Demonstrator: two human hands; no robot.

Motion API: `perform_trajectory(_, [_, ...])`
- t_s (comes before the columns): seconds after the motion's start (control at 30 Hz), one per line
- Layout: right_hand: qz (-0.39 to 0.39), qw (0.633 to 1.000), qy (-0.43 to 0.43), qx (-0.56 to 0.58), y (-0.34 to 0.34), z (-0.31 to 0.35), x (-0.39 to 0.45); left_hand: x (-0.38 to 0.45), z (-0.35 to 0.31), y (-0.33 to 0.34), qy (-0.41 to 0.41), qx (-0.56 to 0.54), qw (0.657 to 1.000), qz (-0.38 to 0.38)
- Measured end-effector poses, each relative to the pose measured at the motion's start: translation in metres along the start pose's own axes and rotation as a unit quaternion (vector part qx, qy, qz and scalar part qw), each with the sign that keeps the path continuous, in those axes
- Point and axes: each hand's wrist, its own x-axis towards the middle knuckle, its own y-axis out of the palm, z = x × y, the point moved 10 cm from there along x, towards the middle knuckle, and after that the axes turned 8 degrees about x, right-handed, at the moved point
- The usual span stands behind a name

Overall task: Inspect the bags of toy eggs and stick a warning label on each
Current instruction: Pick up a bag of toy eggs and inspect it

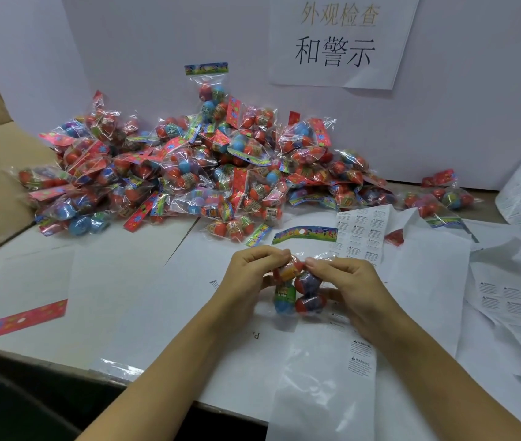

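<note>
I have one bag of toy eggs (297,288) between my two hands, low over the paper-covered worktop (132,281) and right in front of me. My left hand (249,275) has its fingers curled round the bag's left side, fingertips pinching near the top egg. My right hand (348,281) grips the right side, thumb and forefinger pinched at the same upper spot, so both hands meet at the top of the bag.

The bag lies with its long axis running away from me: the printed header card (305,234) points toward the wall, the eggs sit nearer my wrists. The film is thin, clear and crinkly, and it glints. Inside are smooth, hard-looking plastic eggs, red and blue, some wrapped in printed bands.

The move ahead turns on the labels. The sheet of warning labels (361,233) lies just beyond and right of my right hand, flat, white, in a tidy grid. Another strip of labels (361,358) lies on glossy backing beside my right forearm. My right hand is plainly the nearer one to both, so I judge it should let go and peel, while the left holds the bag flat.

The pile of bags (173,173) is heaped against the wall, up and left, nearer my left hand. A loose pink header card (17,321) lies far left.
</note>
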Motion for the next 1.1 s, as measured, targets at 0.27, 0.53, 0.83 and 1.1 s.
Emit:
perform_trajectory(0.27, [0.0, 1.0, 0.004, -0.012, -0.001, 0.002, 0.0, -0.003, 0.004, -0.003, -0.037, -0.016, 0.999, -0.03])
perform_trajectory(0.53, [-0.048, 0.995, -0.026, 0.078, -0.017, 0.015, -0.001, 0.0, 0.002, -0.005, -0.02, -0.004, 1.0, -0.007])
perform_trajectory(0.83, [-0.067, 0.994, -0.037, 0.082, -0.022, 0.018, 0.001, 0.0, -0.003, -0.002, 0.028, 0.017, 0.999, 0.019])
perform_trajectory(1.1, [-0.074, 0.99, -0.031, 0.112, -0.026, 0.018, 0.002, 0.0, -0.006, -0.005, 0.048, 0.046, 0.998, -0.011])
